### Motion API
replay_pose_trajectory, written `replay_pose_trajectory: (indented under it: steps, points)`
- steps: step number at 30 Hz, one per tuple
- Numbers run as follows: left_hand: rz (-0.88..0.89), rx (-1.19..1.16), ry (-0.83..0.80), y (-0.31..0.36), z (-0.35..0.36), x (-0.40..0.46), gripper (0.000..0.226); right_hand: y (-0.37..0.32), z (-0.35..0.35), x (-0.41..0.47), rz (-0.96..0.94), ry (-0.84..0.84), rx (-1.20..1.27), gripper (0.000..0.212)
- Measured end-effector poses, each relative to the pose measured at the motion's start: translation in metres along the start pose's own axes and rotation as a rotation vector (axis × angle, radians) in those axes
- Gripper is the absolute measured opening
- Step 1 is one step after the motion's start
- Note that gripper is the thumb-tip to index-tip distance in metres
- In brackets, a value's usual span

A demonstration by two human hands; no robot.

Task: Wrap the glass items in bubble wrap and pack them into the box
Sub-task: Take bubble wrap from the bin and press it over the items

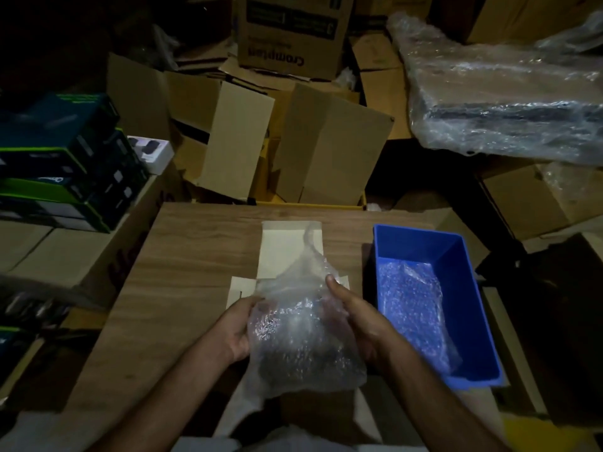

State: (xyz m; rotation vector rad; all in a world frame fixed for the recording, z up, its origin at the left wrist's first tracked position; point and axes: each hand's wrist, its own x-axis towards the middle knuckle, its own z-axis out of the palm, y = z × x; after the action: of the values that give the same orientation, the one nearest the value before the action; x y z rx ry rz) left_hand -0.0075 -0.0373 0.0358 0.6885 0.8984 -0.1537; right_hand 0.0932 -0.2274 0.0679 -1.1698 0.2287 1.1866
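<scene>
A bundle of bubble wrap (300, 340) with a dark item inside is held over the middle of the wooden table (182, 275). My left hand (238, 327) grips its left side. My right hand (352, 318) grips its right side, thumb on top. A loose tail of wrap rises from the top of the bundle. Under it lies an opened pale cardboard box (280, 252) with its flaps spread flat. What the wrapped item is cannot be made out.
A blue plastic bin (463, 256) stands to the right on the table, with bubble wrap (411, 305) in it. Cardboard boxes (326, 141) are piled behind the table. Dark product boxes (65, 158) are stacked at the left. A large plastic-wrapped package (502, 93) lies at the back right.
</scene>
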Motion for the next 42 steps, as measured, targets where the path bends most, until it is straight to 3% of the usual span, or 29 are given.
replay_pose_trajectory:
  steps: [4,6,9,13,15,18,21,23,25,26,28,31,33,35,37,39,42]
  points:
    - [0.007,0.099,0.078,-0.003,-0.023,0.010,0.042,0.007,-0.002,0.008,-0.123,0.138,-0.059,0.063]
    - [0.166,0.185,0.109,-0.001,-0.031,0.010,0.062,0.006,-0.001,0.007,-0.249,0.238,-0.126,0.061]
    - [0.435,0.298,0.092,0.005,-0.026,-0.006,0.085,0.003,-0.003,0.010,-0.398,0.189,-0.288,0.047]
    - [0.528,0.563,-0.102,0.025,-0.018,-0.027,0.050,-0.003,-0.008,0.013,-0.515,0.166,-0.533,0.046]
    - [0.544,0.676,-0.135,0.034,-0.018,-0.031,0.056,-0.007,-0.008,0.014,-0.520,0.154,-0.568,0.055]
    - [0.572,0.812,-0.086,0.040,-0.014,-0.031,0.063,-0.012,-0.010,0.015,-0.549,0.153,-0.713,0.071]
    - [0.659,0.965,0.007,0.046,-0.006,-0.032,0.051,-0.018,-0.007,0.010,-0.596,0.200,-0.991,0.086]
    - [0.721,1.105,0.063,0.047,-0.004,-0.033,0.029,-0.021,-0.009,0.007,-0.643,0.237,-1.178,0.070]
    - [0.775,1.193,0.099,0.050,-0.005,-0.039,0.009,-0.027,-0.009,0.002,-0.706,0.204,-1.260,0.024]
    - [0.811,1.224,0.110,0.054,-0.006,-0.042,0.015,-0.031,-0.009,-0.002,-0.712,0.143,-1.241,0.010]
    - [0.855,1.183,0.087,0.061,-0.008,-0.048,0.028,-0.041,-0.008,-0.011,-0.662,0.015,-1.104,0.021]
    - [0.650,0.882,-0.118,0.062,-0.002,-0.058,0.040,-0.054,-0.002,-0.025,-0.524,-0.120,-0.690,0.010]
    - [0.562,0.843,-0.207,0.054,0.004,-0.056,0.035,-0.049,-0.001,-0.014,-0.458,-0.068,-0.487,0.028]
    - [0.614,0.776,-0.124,0.043,0.006,-0.044,0.028,-0.038,0.001,0.000,-0.405,0.026,-0.390,0.059]
    - [0.609,0.643,-0.007,0.039,0.003,-0.031,0.049,-0.026,-0.002,0.008,-0.376,0.093,-0.431,0.092]
    - [0.559,0.531,0.012,0.035,-0.002,-0.022,0.069,-0.013,-0.009,0.012,-0.412,0.079,-0.421,0.093]
    - [0.593,0.570,0.087,0.030,-0.006,-0.012,0.087,0.002,-0.014,0.015,-0.489,0.126,-0.370,0.085]
